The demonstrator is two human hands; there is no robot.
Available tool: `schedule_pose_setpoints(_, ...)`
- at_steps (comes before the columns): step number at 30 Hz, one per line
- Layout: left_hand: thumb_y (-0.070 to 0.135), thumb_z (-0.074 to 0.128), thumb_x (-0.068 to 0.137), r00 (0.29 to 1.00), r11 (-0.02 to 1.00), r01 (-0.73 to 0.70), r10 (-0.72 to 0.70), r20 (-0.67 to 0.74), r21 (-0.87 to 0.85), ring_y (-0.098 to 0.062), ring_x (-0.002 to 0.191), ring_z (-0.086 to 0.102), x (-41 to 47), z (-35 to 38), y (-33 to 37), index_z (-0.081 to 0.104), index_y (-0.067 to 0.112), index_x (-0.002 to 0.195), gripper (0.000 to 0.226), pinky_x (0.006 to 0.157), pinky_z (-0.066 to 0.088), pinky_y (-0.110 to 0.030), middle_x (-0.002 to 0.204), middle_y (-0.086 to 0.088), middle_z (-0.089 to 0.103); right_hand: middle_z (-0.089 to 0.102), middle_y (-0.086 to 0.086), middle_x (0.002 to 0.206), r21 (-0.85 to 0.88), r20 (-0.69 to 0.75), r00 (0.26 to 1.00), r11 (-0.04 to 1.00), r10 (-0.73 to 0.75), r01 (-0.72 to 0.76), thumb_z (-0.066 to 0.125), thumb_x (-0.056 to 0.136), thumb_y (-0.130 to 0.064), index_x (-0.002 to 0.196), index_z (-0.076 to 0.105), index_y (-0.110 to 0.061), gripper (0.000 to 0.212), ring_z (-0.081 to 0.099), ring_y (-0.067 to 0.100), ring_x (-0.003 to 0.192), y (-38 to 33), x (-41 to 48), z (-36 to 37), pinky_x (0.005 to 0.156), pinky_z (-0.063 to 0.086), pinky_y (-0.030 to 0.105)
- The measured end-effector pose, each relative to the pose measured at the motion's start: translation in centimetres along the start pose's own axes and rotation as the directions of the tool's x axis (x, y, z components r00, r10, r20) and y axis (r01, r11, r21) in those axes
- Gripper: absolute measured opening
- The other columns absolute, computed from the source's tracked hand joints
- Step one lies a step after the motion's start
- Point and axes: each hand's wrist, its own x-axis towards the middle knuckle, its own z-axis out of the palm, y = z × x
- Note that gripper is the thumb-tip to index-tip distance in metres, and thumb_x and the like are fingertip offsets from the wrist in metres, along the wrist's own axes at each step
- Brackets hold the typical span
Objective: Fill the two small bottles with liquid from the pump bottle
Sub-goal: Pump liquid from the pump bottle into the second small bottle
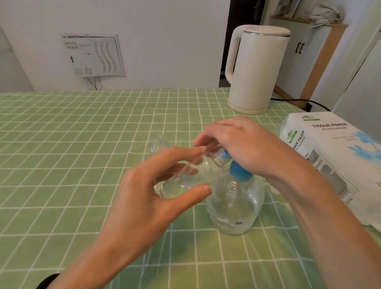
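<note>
A clear pump bottle [235, 204] with a blue pump head [239, 172] stands on the green checked tablecloth [74, 151]. My right hand [241, 145] rests on top of the pump head, palm down, fingers curled over the nozzle. My left hand [156, 189] grips a small clear bottle [187, 178], tilted almost on its side, its open mouth at the blue nozzle. Clear liquid sits inside it. A second small clear bottle [159, 143] lies on the cloth just behind my hands, partly hidden.
A white electric kettle [256, 68] stands at the back right, its black cord trailing off the table. A white tissue paper pack [346, 157] lies at the right edge. The table's far edge meets a white wall.
</note>
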Motion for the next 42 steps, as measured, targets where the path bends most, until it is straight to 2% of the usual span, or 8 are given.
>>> schedule_pose_setpoints(11,0.036,0.089,0.080,1.000,0.999,0.007,-0.007,0.003,0.036,-0.010,0.108,0.076,0.2,0.4,-0.2,0.071,0.038,0.129,0.052,0.099,0.058,-0.028,0.118,0.019,0.077,0.080,-0.015,0.097,0.019,0.014,0.999,0.999,0.051,-0.051,0.047,0.104,-0.026,0.087,0.086,-0.028,0.042,0.069,0.005,0.102,0.5,-0.1,0.1,0.089,0.048,0.027)
schedule_pose_setpoints(16,0.039,0.087,0.079,1.000,1.000,-0.007,0.006,0.013,0.027,-0.008,0.107,0.076,0.8,0.3,0.4,0.071,0.041,0.127,0.050,0.098,0.057,-0.025,0.118,0.021,0.076,0.080,-0.019,0.084,0.067,0.011,0.999,0.997,0.041,-0.042,0.049,0.103,-0.026,0.084,0.086,-0.025,0.041,0.070,-0.003,0.087,0.1,-0.2,-0.5,0.083,0.045,0.024)
schedule_pose_setpoints(19,0.030,0.092,0.078,0.998,1.000,0.017,-0.018,0.057,0.017,-0.008,0.106,0.077,1.7,-0.1,0.5,0.074,0.035,0.123,0.050,0.098,0.059,-0.029,0.118,0.019,0.077,0.081,-0.010,0.089,0.027,0.011,0.999,0.998,0.051,-0.051,0.050,0.103,-0.030,0.083,0.085,-0.026,0.040,0.072,0.012,0.097,0.1,-0.2,-0.7,0.085,0.051,0.029)
schedule_pose_setpoints(22,0.029,0.089,0.077,0.992,0.999,0.001,-0.005,0.126,0.032,-0.008,0.105,0.077,2.7,-0.7,0.5,0.074,0.034,0.121,0.046,0.097,0.059,-0.027,0.117,0.019,0.078,0.081,-0.007,0.094,0.034,0.005,0.998,0.997,0.065,-0.065,0.052,0.102,-0.031,0.083,0.085,-0.027,0.038,0.072,0.015,0.101,0.1,0.0,-0.7,0.090,0.053,0.033)
schedule_pose_setpoints(28,0.031,0.090,0.076,0.989,1.000,-0.016,0.015,0.146,0.011,-0.010,0.104,0.078,3.1,-1.0,0.1,0.075,0.035,0.120,0.047,0.095,0.059,-0.028,0.117,0.020,0.078,0.075,-0.030,0.073,0.075,0.035,0.998,0.995,0.058,-0.061,0.056,0.102,-0.028,0.079,0.083,-0.035,0.036,0.066,-0.011,0.085,0.3,0.2,-0.6,0.075,0.042,0.021)
schedule_pose_setpoints(32,0.040,0.085,0.077,0.993,1.000,-0.024,0.024,0.117,0.006,-0.011,0.104,0.077,2.5,-0.8,-0.2,0.074,0.035,0.122,0.046,0.097,0.059,-0.030,0.118,0.022,0.076,0.073,-0.035,0.074,0.051,0.029,0.999,0.998,0.036,-0.038,0.056,0.102,-0.030,0.080,0.085,-0.032,0.037,0.063,-0.020,0.079,0.6,0.4,-0.7,0.074,0.039,0.020)
schedule_pose_setpoints(38,0.033,0.089,0.077,0.995,1.000,-0.005,0.003,0.097,0.027,-0.011,0.108,0.076,2.3,-0.5,-0.5,0.074,0.035,0.123,0.048,0.098,0.058,-0.031,0.117,0.023,0.077,0.078,-0.023,0.081,0.067,0.040,0.990,0.988,0.133,-0.136,0.060,0.097,-0.029,0.082,0.087,-0.028,0.030,0.071,0.000,0.084,0.9,0.5,-0.2,0.072,0.043,0.018)
schedule_pose_setpoints(42,0.032,0.091,0.078,0.995,1.000,-0.007,0.005,0.095,0.026,-0.011,0.110,0.075,2.0,-0.3,-0.4,0.074,0.035,0.126,0.051,0.099,0.057,-0.029,0.119,0.023,0.076,0.079,-0.023,0.086,0.024,0.000,0.994,0.994,0.108,-0.108,0.057,0.100,-0.032,0.081,0.084,-0.042,0.034,0.070,0.000,0.093,0.8,0.4,-0.2,0.087,0.050,0.029)
